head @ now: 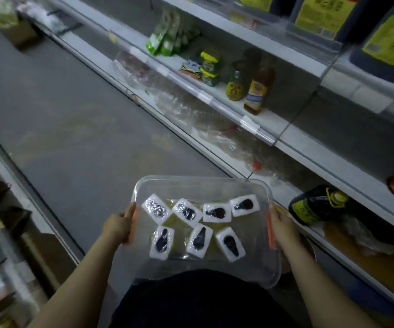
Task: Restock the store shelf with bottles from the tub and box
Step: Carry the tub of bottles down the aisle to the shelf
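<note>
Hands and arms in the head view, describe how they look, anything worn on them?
The left hand and the right hand are bare: no gloves, and no ring, watch or bracelet that I can make out. Both forearms are uncovered to the frame's edge, so no sleeves show. A dark garment covers the torso between them.

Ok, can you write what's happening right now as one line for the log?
tub: holds white wrapped packs | left hand: grips its left edge | right hand: grips its right edge | shelf: a few bottles

head cam — faces down-forward | close above tub (191, 178) | shelves (271, 121) right
</note>
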